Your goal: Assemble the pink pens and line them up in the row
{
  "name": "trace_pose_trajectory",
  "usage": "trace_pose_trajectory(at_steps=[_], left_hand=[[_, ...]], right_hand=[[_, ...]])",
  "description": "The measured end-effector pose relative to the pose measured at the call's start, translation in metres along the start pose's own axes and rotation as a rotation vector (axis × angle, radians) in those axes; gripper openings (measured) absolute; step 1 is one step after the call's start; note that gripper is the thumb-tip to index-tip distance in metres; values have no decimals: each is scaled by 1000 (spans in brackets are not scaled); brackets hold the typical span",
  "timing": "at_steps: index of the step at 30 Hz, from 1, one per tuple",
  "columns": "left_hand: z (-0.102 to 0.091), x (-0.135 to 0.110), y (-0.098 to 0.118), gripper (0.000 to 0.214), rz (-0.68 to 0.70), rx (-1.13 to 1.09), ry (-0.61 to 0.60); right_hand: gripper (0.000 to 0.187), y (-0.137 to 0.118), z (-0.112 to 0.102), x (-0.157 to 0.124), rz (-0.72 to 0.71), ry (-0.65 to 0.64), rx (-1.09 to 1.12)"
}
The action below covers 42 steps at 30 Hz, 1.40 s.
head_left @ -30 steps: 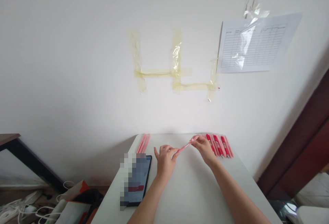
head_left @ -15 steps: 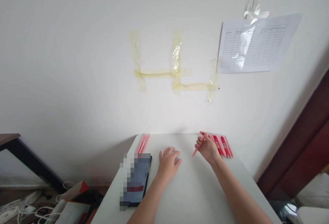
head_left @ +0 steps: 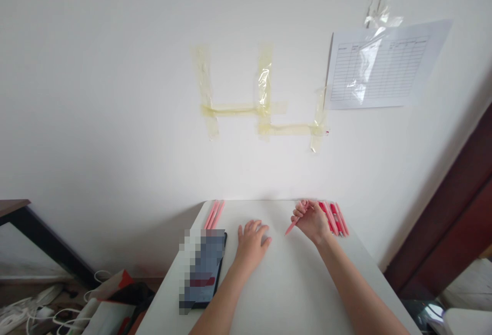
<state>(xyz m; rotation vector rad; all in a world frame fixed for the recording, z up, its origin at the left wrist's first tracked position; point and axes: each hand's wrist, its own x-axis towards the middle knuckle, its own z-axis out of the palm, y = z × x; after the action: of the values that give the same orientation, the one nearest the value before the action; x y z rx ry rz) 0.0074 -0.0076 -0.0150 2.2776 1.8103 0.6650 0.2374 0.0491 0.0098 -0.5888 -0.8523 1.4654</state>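
Note:
Between the fingers of my right hand (head_left: 312, 222) is a pink pen (head_left: 291, 227), its tip pointing down and to the left. Part of the pen is hidden by the fingers. Just right of that hand, several pink and red pens (head_left: 338, 219) lie side by side, some partly covered by it. My left hand (head_left: 252, 241) rests on the white table (head_left: 284, 294) with fingers spread and nothing held. At the far left corner lie a few pink pens (head_left: 214, 215) in a row, apart from my left hand.
A phone (head_left: 203, 273), partly pixelated, lies at the table's left side beside my left forearm. The wall (head_left: 115, 94) behind carries yellowed tape strips (head_left: 264, 83) and a taped printed sheet (head_left: 380, 68). Cables and boxes (head_left: 111, 294) crowd the floor at left.
The pen in my right hand has shifted slightly down and left, with the fingers closing further over its upper end. My left hand has stayed in place.

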Motion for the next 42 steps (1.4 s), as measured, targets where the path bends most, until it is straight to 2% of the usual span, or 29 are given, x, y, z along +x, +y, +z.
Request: trace_pose_trajectory(at_steps=[7, 12, 18, 22, 31, 42], left_hand=[[0, 0, 0, 32, 4, 0, -1], [-1, 0, 0, 32, -2, 19, -16], [-2, 1, 1, 33, -9, 20, -38], [-2, 1, 1, 33, -9, 21, -40], [0, 1, -1, 33, -2, 36, -31], [-1, 1, 0, 32, 10, 35, -32]], right_hand=[[28, 3, -3, 1, 12, -5, 55], [20, 3, -4, 1, 76, -14, 232], [21, 1, 1, -2, 138, -16, 398], [17, 0, 3, -2, 140, -21, 402], [20, 1, 1, -1, 132, -16, 358], [25, 1, 1, -1, 158, 78, 317]])
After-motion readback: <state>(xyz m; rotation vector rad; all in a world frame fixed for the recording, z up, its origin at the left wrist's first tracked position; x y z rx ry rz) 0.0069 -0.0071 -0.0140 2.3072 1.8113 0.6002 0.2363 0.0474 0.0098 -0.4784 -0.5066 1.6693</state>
